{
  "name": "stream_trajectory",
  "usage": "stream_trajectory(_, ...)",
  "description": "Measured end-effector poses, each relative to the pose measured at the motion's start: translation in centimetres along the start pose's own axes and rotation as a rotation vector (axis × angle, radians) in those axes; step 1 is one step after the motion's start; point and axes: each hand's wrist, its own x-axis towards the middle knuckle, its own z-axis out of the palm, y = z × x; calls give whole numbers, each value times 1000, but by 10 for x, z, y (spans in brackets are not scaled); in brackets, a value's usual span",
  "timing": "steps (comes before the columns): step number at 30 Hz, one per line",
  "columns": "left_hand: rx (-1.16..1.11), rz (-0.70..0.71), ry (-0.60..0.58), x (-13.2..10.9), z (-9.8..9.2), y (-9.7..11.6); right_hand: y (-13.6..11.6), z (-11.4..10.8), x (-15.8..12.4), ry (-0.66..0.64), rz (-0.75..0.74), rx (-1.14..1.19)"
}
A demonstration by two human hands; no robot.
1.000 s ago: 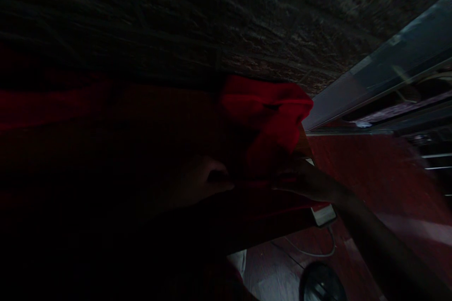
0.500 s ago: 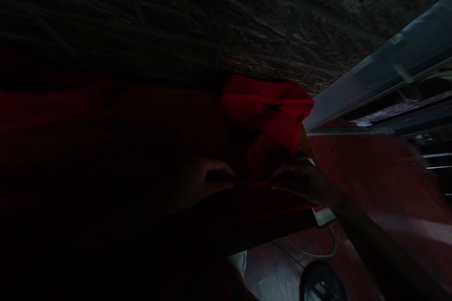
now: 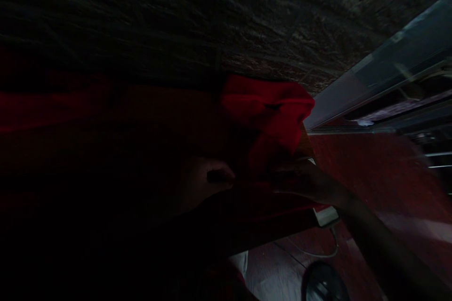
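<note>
The view is very dark. A red cloth (image 3: 268,103) lies bunched near the wall, and its lower part runs down between my hands. My left hand (image 3: 212,178) pinches the cloth's edge with thumb and fingertips at the middle of the view. To the right, my right hand (image 3: 303,181) has its fingers closed on the same cloth, a short stretch of which lies between the two hands. Shadow hides most of the cloth nearer to me and much of my left arm.
A rough stone or brick wall (image 3: 169,28) runs behind the brown table (image 3: 169,108). More red cloth (image 3: 52,108) lies at the far left. A white object (image 3: 326,216) with a cable sits at the table's right edge. Below is a round black object (image 3: 325,284) on the floor.
My right hand and forearm have shifted very slightly to the right. My left hand and the cloth look almost unchanged.
</note>
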Motion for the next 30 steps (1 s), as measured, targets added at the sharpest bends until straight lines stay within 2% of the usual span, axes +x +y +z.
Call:
stream_trajectory(3, 57, 24, -8, -4, 0, 6, -4, -12, -2, -68, -83, -137)
stream_trajectory(6, 141, 82, -13, -10, 4, 10, -12, -19, -6, -64, -148, -223)
stream_trajectory(9, 211, 194, -28, -17, 13, 9, -18, -18, -11, -34, -153, -278)
stream_trajectory(12, 282, 297, 7, -23, 23, 3, -18, -14, -16, -62, -137, -300)
stream_trajectory(19, 360, 407, 72, -28, 32, -6, -16, -12, -23, -60, -207, -352)
stream_trajectory(25, 366, 330, 110, -24, 23, 0, -11, -12, -24, -68, -148, -344)
stream_trajectory(30, 298, 82, 45, -27, -6, -8, -9, -4, -12, -78, -201, -321)
